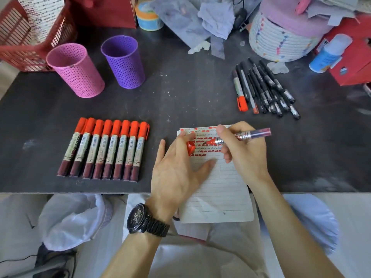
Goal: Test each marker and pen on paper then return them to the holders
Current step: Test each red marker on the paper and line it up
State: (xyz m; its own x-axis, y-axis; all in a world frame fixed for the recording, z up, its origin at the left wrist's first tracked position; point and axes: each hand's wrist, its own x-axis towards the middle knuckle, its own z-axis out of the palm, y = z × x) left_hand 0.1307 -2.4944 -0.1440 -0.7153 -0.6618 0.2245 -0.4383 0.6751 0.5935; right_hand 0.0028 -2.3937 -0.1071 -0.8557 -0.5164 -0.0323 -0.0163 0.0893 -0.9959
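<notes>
My right hand (244, 151) grips an uncapped red marker (245, 135), its red tip pointing left over the lined paper (218, 197), which carries rows of red marks near its top. My left hand (176, 169) rests on the paper's left side and holds the marker's red cap (190, 147) between its fingers. A row of several capped red markers (106, 149) lies to the left on the dark table (180, 93). A pile of black pens with two red-capped markers (265, 89) lies at the right. A pink holder (75, 69) and a purple holder (123, 61) stand at the back left.
A red slatted basket (26, 43) sits at the far left. A white woven basket (281, 39), crumpled cloth (216, 19), a tape roll (147, 17) and a blue-white bottle (329, 54) crowd the back. The table's front edge (80, 192) runs just below the marker row.
</notes>
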